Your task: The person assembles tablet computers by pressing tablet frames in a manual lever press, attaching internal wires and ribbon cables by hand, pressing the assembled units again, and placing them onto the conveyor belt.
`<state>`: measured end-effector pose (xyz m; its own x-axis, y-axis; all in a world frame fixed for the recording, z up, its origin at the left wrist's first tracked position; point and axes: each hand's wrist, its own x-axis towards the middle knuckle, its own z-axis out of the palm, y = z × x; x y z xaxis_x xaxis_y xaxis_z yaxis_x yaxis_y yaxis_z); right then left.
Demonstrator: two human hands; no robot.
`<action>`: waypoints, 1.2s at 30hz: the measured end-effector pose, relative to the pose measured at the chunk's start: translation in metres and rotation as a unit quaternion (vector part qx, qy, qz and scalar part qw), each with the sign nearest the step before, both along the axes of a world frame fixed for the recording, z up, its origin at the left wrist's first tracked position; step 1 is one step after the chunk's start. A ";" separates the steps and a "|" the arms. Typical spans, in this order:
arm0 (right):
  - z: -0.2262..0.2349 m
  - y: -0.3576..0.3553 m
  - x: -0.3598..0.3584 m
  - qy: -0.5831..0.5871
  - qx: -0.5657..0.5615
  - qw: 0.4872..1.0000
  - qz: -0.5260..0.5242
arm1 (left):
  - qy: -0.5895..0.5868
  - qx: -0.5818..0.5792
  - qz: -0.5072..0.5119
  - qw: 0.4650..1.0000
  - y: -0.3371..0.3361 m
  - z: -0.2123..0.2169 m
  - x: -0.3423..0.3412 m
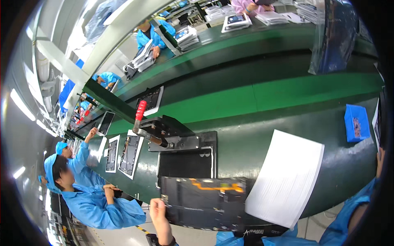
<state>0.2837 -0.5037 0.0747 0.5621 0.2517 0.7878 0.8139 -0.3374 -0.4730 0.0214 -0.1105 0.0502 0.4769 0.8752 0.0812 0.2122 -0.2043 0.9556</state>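
My left hand (161,221) grips the left edge of an opened tablet housing (205,203), dark inside, with an orange flex cable (217,186) along its upper part. The housing hangs slightly blurred over the near edge of the bench, below a black press fixture (207,141). This fixture has a toggle lever with a red handle (140,110), standing up, and a dark, light-edged recess (186,164). A white sheet (287,176) lies to the right of the housing, partly behind it. My right hand does not show.
Opened tablet housings (130,153) on white sheets line the green bench at left. A blue bin (357,123) with small parts stands at right, near another person's hand (380,162). Co-workers in blue (98,205) are at left. Clear plastic (334,41) hangs at upper right.
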 end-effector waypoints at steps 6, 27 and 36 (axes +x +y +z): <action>-0.015 -0.040 -0.039 0.038 -0.038 0.998 -0.041 | -0.024 0.038 0.018 0.999 0.097 -0.043 -0.026; 0.073 -0.098 -0.050 0.081 -0.313 0.946 -0.012 | 0.230 0.309 0.017 0.923 0.168 -0.087 0.028; 0.041 -0.080 -0.054 0.086 -0.284 0.955 -0.011 | 0.252 0.375 0.110 0.885 0.127 -0.075 0.050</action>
<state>0.2292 -0.5841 0.1160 0.6807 0.5979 0.4233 0.7308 -0.5946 -0.3352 0.0712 0.0165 -0.0248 0.4419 0.7422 0.5038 0.6870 -0.6412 0.3421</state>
